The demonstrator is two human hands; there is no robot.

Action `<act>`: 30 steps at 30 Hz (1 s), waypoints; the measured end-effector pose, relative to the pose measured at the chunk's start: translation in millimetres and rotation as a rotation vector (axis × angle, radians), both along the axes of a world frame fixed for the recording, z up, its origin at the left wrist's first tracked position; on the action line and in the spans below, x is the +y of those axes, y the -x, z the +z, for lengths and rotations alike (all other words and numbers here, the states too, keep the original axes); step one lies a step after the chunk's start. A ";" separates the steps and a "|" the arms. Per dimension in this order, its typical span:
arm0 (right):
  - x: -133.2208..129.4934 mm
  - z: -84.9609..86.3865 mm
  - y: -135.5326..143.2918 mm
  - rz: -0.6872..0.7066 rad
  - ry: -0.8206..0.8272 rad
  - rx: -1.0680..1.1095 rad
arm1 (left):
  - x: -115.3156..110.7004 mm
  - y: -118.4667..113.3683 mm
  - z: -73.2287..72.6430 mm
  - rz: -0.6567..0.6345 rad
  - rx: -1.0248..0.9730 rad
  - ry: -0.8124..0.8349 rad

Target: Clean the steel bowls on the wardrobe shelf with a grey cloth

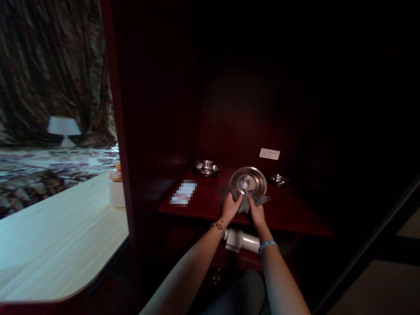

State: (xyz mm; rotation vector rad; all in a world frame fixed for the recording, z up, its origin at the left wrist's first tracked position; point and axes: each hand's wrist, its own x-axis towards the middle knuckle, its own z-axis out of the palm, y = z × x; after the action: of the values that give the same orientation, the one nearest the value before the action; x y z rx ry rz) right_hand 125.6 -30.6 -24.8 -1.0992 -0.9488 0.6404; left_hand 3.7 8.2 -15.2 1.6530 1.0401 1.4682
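Note:
A shiny stainless steel plate [257, 175] is tilted up towards me above the dark red shelf. My left hand [231, 205] is closed on its lower left rim, with the thumb on the near side. A grey cloth [261, 200] is bunched at the plate's lower edge, one corner sticking out to the right. My right hand [257, 211] closes around this cloth and presses it at the rim; part of the fingers is hidden. A bright oval patch shows inside the plate, and I cannot tell whether it is a spoon or a reflection.
On the dark red shelf [295, 214] stand a larger steel bowl [207, 168] to the left and a smaller one [278, 179] to the right. A blurred-out pale item [183, 193] lies at left. Below is a white object [243, 240]. A wooden table [65, 236] stands beyond the side panel.

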 end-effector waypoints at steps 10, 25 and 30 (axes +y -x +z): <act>-2.2 2.7 2.0 0.016 0.024 -0.028 | -4.0 0.1 1.5 0.050 -0.054 -0.030; 0.9 1.2 1.6 0.005 0.018 -0.009 | -11.1 5.6 6.5 0.128 -0.128 -0.099; 3.1 -1.7 -0.5 0.004 0.024 -0.020 | -8.8 5.1 5.8 0.137 -0.044 -0.051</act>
State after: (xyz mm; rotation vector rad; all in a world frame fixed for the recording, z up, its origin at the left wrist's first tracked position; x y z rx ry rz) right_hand 126.1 -27.5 -26.5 -1.1273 -0.9631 0.6467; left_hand -1.4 -0.6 -9.4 1.6040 1.1190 1.6249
